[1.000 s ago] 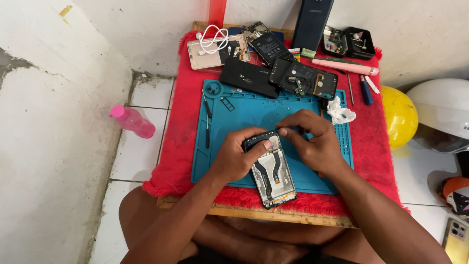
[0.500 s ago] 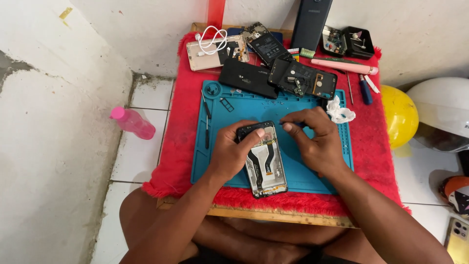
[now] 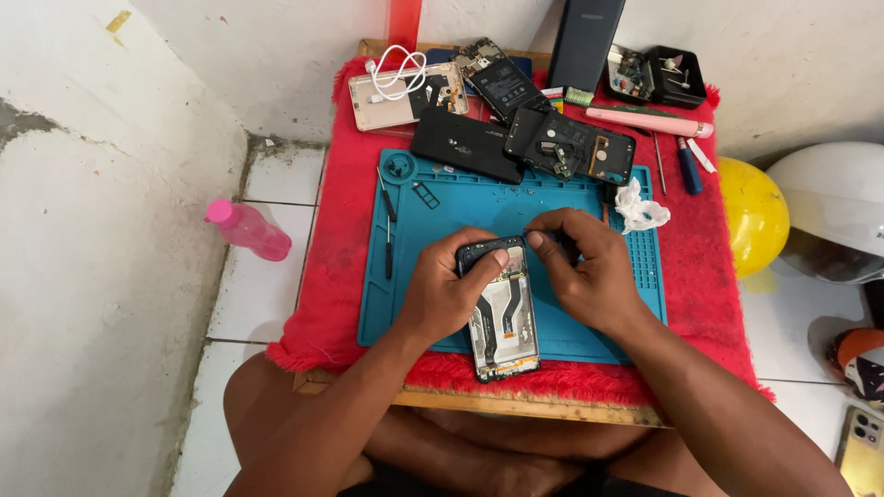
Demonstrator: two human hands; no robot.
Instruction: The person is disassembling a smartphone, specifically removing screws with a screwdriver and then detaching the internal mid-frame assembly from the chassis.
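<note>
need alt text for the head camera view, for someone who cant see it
Seen from above, a person's left hand steadies an opened phone on a teal work mat while the right hand works at its top edge. The mat lies on a red cloth over a small table, with other phone parts along the far side and a pink bottle on the floor.

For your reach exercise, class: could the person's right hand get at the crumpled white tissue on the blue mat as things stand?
Probably yes. The right hand rests at the opened phone, and the crumpled white tissue lies just beyond it on the blue mat, with only bare mat between and nothing stacked on it.
</note>
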